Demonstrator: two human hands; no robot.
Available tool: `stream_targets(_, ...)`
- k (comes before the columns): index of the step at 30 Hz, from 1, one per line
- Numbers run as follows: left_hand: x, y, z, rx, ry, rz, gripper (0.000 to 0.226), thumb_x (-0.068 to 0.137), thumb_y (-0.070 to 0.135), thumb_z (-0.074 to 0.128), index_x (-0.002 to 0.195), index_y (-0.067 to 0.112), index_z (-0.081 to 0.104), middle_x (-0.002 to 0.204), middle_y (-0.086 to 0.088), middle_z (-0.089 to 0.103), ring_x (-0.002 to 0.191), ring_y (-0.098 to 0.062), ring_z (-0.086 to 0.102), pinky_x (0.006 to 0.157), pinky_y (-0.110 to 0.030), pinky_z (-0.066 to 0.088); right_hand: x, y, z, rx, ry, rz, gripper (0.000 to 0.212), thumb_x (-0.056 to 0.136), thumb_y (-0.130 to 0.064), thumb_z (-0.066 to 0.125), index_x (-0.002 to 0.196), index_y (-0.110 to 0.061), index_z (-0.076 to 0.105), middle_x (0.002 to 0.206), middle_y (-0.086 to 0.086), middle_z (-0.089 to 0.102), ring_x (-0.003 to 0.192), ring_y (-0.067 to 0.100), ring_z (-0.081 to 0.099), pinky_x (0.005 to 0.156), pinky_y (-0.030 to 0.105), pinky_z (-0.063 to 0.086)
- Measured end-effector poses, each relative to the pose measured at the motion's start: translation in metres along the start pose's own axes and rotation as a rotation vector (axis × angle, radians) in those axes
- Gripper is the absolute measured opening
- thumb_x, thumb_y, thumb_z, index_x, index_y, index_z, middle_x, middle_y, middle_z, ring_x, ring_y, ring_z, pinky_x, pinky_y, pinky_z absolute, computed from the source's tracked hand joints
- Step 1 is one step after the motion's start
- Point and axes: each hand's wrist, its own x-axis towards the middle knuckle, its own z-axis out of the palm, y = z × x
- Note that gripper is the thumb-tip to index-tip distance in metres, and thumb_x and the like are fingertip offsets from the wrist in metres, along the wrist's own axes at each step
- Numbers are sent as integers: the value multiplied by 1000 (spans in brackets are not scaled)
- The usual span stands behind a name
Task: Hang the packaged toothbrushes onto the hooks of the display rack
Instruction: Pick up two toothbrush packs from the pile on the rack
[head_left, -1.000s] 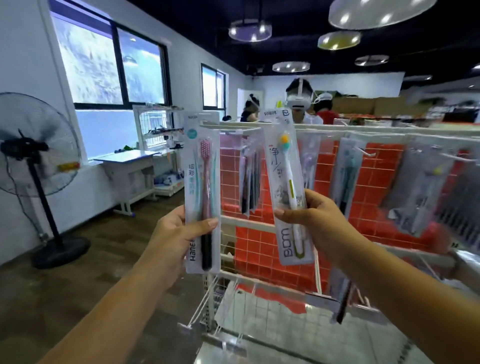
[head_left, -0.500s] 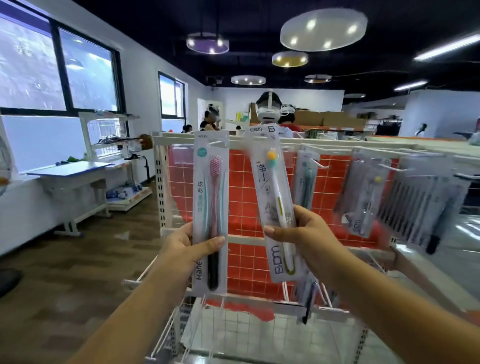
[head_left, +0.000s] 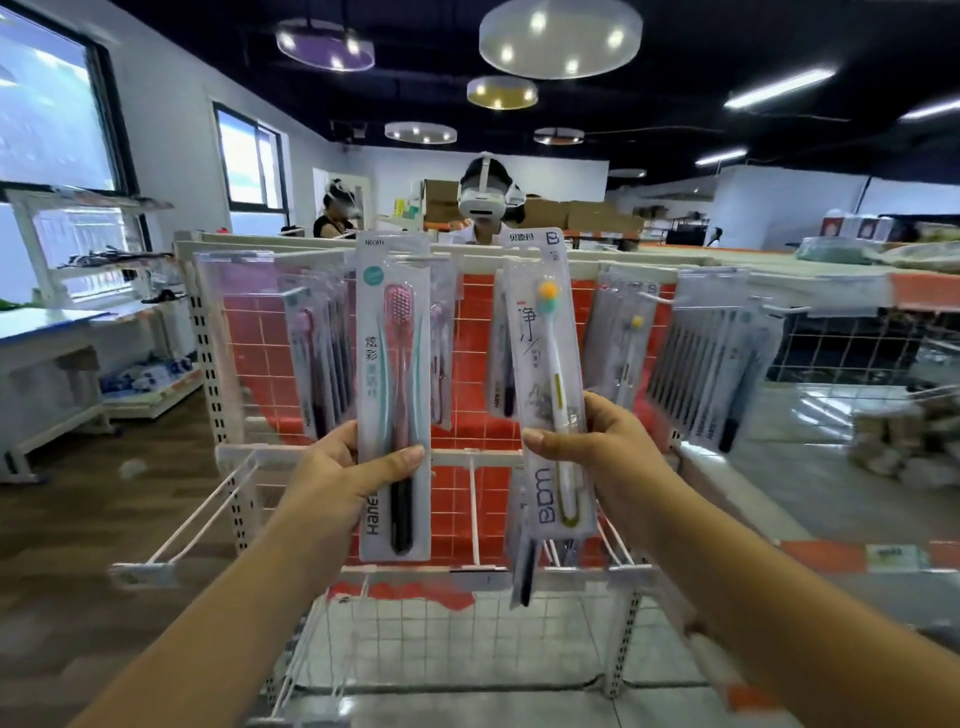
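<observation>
My left hand (head_left: 337, 475) grips a tall white pack with a pink-headed toothbrush (head_left: 394, 374), held upright before the display rack (head_left: 467, 452). My right hand (head_left: 597, 447) grips a second pack with a white toothbrush with a yellow and teal head (head_left: 551, 364), tilted slightly left; another dark pack hangs behind it below my hand. The rack has an orange tiled back and white hooks. Several packs hang on its upper row (head_left: 317, 358), more at the right (head_left: 711, 364). The two held packs' tops reach the rack's top rail.
Bare white hooks (head_left: 474, 509) stick out from the lower rail. A wire basket (head_left: 467, 639) sits below. Two people in headsets (head_left: 488, 202) stand behind the rack. A white table (head_left: 47, 332) is at left, a wire-fronted counter (head_left: 852, 353) at right.
The view has swung right and closer, so the rack now faces me squarely. Both hands still hold their packs upright, now centred before the rack; the fan has left the view.
</observation>
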Motion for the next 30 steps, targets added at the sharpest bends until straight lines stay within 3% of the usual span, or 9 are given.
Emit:
stream_targets(6,3,-18,28,9,-29,-9,44,62,16,70,105,11,61,92,-10,73,85,-26,71,76,-40,55,-9,9,-28,9,32,4,49,57,-9,74,104,-5,62,95,14,70,89,31,68,82,47,54)
stream_targets(10,6,-30,49,-8,-61,-15,42,61,16,70,102,12,63,90,-9,74,84,-24,71,72,-35,56,-14,17,-46,-29,60,-3,45,60,-7,74,103,-7,62,90,8,73,82,22,71,73,36,56)
stream_targets(13,9,-42,63,-10,-82,-52,45,60,18,70,105,14,63,92,-8,73,88,-26,70,78,-42,55,-16,25,-61,-57,92,-2,45,58,-11,74,102,-10,63,91,7,73,85,22,70,79,39,54)
stream_targets(21,11,-68,71,-2,-71,-124,51,59,15,72,109,9,62,97,-10,72,92,-29,68,84,-43,53,-24,45,-85,-88,172,16,33,70,-1,73,98,-14,61,93,9,71,78,18,70,67,31,55)
stream_targets(25,15,-71,60,16,-49,-137,45,62,13,71,106,12,62,90,-7,72,86,-26,68,71,-37,53,-26,51,-94,-44,211,39,33,72,1,71,97,-18,61,90,6,71,74,16,70,63,32,56)
stream_targets(30,17,-75,46,32,-24,-129,26,74,6,68,98,15,63,77,1,74,67,-15,71,50,-24,54,-30,61,-102,-24,290,105,41,70,-4,72,108,-9,60,100,14,70,92,32,67,87,54,51)
